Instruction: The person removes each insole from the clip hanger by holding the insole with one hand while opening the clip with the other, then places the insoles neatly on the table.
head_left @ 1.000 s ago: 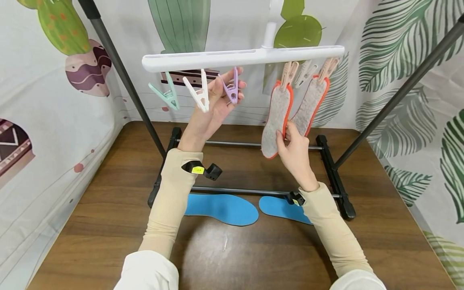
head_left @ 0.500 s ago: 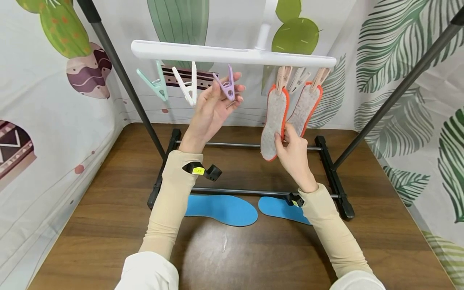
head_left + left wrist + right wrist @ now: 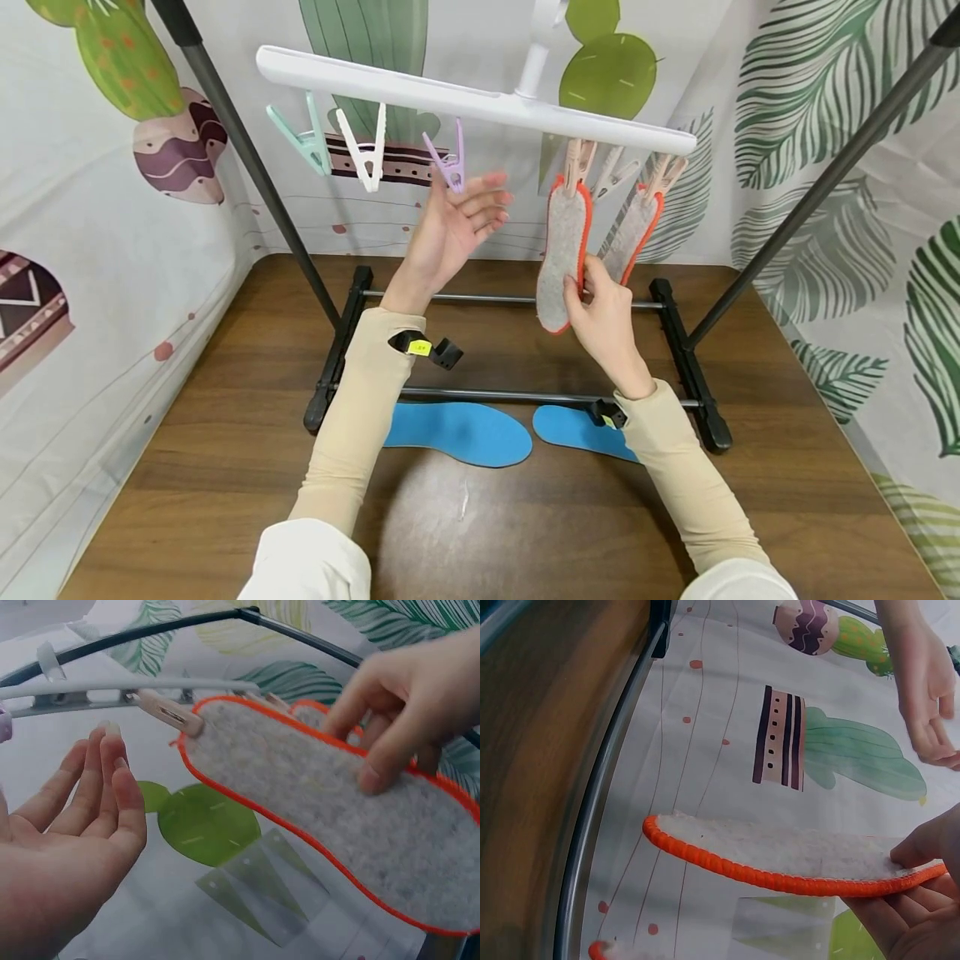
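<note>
My right hand [image 3: 606, 312] pinches the edge of a grey felt insole [image 3: 562, 258] with orange stitched trim, thumb on its face and fingers behind. A beige clothespin [image 3: 579, 162] holds that insole's top end from a white hanger bar [image 3: 450, 93]. Behind it, a matching insole [image 3: 636, 229] hangs from another beige clothespin [image 3: 665, 175]. My left hand [image 3: 446, 229] is open, palm up, just below a purple clothespin [image 3: 452, 162], with its thumb tip near the clip. In the left wrist view, the left fingers [image 3: 112, 795] hold nothing.
White [image 3: 365, 150] and mint [image 3: 307, 142] clothespins hang on the bar's left half; another white clothespin [image 3: 615, 173] hangs between the insoles. Two blue insoles [image 3: 465, 433] lie on the wooden table [image 3: 480, 533]. A black-footed metal stand [image 3: 682, 367] surrounds the work, with patterned cloth behind.
The hanger bar has swung and tilted, its left end higher and its right end lower. My left fingers have come off the purple clothespin and spread. My right hand keeps its pinch on the insole.
</note>
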A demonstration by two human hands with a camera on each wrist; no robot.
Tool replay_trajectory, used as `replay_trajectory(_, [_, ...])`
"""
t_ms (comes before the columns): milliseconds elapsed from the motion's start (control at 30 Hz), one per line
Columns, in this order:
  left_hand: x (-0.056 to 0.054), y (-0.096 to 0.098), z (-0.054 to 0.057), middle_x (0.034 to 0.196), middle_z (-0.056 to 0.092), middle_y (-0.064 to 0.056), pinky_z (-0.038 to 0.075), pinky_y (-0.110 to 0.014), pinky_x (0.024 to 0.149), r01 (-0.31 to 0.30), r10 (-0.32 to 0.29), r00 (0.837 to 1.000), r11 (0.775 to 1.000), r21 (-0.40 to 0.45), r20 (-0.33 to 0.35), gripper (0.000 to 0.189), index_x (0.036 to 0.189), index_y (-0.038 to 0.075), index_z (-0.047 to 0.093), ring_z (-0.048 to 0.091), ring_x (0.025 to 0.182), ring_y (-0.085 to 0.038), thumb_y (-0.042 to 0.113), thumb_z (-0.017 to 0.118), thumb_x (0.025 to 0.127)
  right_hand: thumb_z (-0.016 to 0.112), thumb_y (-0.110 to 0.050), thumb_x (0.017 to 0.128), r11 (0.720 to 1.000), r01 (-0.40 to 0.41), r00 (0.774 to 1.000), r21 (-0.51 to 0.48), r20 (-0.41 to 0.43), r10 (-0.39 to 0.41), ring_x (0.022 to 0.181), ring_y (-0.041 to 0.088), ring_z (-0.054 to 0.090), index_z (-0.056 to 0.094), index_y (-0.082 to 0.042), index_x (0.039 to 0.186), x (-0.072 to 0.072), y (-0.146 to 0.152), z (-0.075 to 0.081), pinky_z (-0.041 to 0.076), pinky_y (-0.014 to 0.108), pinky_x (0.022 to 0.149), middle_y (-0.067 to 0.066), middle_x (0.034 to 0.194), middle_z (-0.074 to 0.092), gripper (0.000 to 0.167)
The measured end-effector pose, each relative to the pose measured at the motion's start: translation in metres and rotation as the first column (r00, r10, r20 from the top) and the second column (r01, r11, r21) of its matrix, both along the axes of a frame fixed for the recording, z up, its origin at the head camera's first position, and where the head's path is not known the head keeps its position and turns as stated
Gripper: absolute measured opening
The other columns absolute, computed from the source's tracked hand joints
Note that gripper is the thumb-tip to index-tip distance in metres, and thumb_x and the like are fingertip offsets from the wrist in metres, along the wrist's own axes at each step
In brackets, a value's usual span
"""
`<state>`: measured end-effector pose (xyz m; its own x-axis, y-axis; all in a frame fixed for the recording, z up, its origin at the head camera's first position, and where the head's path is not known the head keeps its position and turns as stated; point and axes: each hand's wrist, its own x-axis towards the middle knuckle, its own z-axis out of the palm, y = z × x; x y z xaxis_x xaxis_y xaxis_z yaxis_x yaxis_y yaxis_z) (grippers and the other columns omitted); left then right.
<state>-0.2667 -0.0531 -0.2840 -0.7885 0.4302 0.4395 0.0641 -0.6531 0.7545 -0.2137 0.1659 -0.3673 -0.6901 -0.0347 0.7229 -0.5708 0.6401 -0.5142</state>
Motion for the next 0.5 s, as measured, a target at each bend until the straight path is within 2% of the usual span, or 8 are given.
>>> replay_trajectory(67, [-0.002,0.003,-0.002,0.097,0.072,-0.005,0.051,-0.027,0.085,-0.026,0.026,1.0,0.999,-0.024,-0.006,0.056,0.107,0.011,0.07,0.065,0.088,-0.017,0.03,0.018,0.108,0.058,-0.005,0.093,1.0,0.002,1.0,0.004,-0.003,-0.002,0.078,0.023,0.073,0.058,0.004,0.113,0.001,0.0,0.001,0.057,0.032,0.064,0.016,0.089,0.07,0.022])
replay_trajectory(133, [-0.003,0.005,-0.002,0.098,0.072,-0.006,0.051,-0.027,0.085,-0.057,0.056,0.998,0.997,-0.053,-0.013,0.042,0.108,0.009,0.07,0.065,0.089,-0.018,0.019,0.029,0.107,0.059,-0.005,0.093,1.0,0.001,1.0,0.007,-0.007,-0.001,0.075,0.022,0.072,0.058,0.003,0.112,0.001,0.0,0.001,0.055,0.021,0.064,0.015,0.087,0.07,0.021])
replay_trajectory(233, [-0.004,0.01,-0.003,0.098,0.071,-0.006,0.052,-0.026,0.085,-0.103,0.102,0.995,0.989,-0.11,-0.013,0.031,0.115,0.001,0.066,0.065,0.089,-0.018,0.012,0.039,0.105,0.059,-0.005,0.092,1.0,-0.007,1.0,0.003,-0.019,0.007,0.07,0.02,0.07,0.059,0.003,0.11,0.002,0.001,0.001,0.047,0.007,0.063,0.014,0.084,0.069,0.019])
replay_trajectory(300, [-0.005,0.013,-0.003,0.098,0.071,-0.004,0.052,-0.026,0.086,-0.142,0.139,0.99,0.976,-0.163,-0.032,0.03,0.121,-0.004,0.062,0.065,0.089,-0.018,0.011,0.042,0.104,0.059,-0.005,0.092,1.0,-0.015,1.0,-0.002,-0.026,0.015,0.067,0.019,0.069,0.059,0.003,0.109,0.002,0.001,0.001,0.042,0.003,0.062,0.013,0.083,0.07,0.019])
replay_trajectory(400, [-0.007,0.017,-0.004,0.099,0.069,-0.003,0.052,-0.027,0.087,-0.216,0.198,0.976,0.946,-0.244,-0.095,0.031,0.125,-0.006,0.059,0.065,0.09,-0.021,0.011,0.046,0.103,0.059,-0.005,0.093,1.0,-0.02,0.999,-0.005,-0.026,0.02,0.067,0.019,0.068,0.06,0.002,0.109,0.003,0.002,0.001,0.04,0.003,0.061,0.013,0.082,0.07,0.018])
replay_trajectory(500, [-0.007,0.02,-0.004,0.104,0.069,-0.009,0.053,-0.028,0.089,-0.314,0.263,0.945,0.895,-0.317,-0.193,0.03,0.126,-0.003,0.059,0.065,0.093,-0.025,0.011,0.049,0.102,0.058,-0.006,0.093,1.0,-0.025,1.0,-0.004,-0.012,0.025,0.068,0.02,0.069,0.06,0.001,0.109,0.005,0.001,0.002,0.044,0.005,0.062,0.014,0.083,0.071,0.018])
